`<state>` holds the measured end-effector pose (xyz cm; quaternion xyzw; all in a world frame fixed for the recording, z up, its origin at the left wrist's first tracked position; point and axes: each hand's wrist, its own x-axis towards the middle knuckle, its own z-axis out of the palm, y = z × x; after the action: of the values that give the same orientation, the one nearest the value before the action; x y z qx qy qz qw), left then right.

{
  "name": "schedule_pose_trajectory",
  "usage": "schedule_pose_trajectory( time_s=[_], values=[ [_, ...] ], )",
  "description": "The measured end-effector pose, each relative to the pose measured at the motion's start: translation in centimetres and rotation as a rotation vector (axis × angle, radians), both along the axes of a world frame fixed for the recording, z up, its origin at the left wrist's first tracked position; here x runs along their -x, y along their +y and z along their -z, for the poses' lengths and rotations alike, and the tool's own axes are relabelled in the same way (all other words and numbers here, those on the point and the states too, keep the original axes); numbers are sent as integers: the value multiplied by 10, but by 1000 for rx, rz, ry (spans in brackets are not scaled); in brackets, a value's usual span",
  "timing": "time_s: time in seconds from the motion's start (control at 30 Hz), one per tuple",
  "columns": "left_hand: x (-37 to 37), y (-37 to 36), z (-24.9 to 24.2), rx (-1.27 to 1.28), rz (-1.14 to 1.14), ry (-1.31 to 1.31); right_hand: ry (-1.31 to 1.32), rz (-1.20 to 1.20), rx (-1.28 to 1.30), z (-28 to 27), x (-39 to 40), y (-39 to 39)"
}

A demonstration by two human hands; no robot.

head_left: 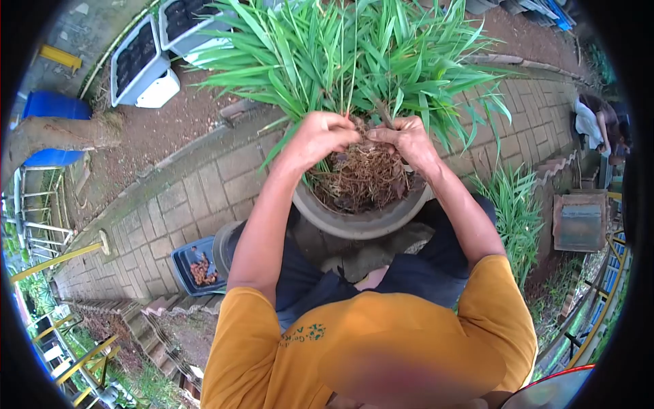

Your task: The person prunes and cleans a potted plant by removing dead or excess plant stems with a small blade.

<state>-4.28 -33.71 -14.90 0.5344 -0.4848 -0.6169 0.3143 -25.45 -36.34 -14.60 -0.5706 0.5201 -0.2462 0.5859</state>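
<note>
A leafy green plant (327, 61) with long narrow blades leans away over a round grey pot (368, 230). Its matted brown root mass (364, 174) shows at the near side, inside the pot rim. My left hand (320, 140) is closed, fingers and thumb pinched at the top of the roots where the stems start. Close beside it, my right hand (405, 142) is closed too, with thumb and fingers gripping brown root material at the stem base. The fingertips partly hide what they pinch.
A dark tray (178, 267) with reddish-brown pieces sits on the brick paving (163, 204) at left. White planter boxes (139, 61) and a blue drum (58, 105) stand at upper left. Another leafy plant (511, 218) is at right. A person (599, 123) is at far right.
</note>
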Motion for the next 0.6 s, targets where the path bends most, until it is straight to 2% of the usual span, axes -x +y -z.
schedule_pose_trajectory(
  time_s=[0.07, 0.13, 0.23, 0.27, 0.37, 0.43, 0.5, 0.6],
  values=[
    [16, 2, -2, -2, -3, 224, -129, 48, 12, -10, 0, -2],
    [22, 0, -6, 12, -2, 241, -168, 74, 26, -23, 0, 0],
    [26, -3, -11, -24, -32, 293, -68, 38, -35, -29, 11, 0],
    [27, -6, -9, -1, -35, 265, -65, 41, -61, -31, 14, -4],
    [33, -10, -1, 58, -68, 193, -14, 78, 83, -30, 31, -6],
    [38, -14, 5, 93, -60, 156, 8, -74, 234, -30, 37, -3],
    [44, -20, 7, 107, -41, 159, 69, -110, 117, -37, 39, 1],
    [51, -24, 7, 111, -4, 158, 35, -54, 209, -26, 37, 5]
  ],
)
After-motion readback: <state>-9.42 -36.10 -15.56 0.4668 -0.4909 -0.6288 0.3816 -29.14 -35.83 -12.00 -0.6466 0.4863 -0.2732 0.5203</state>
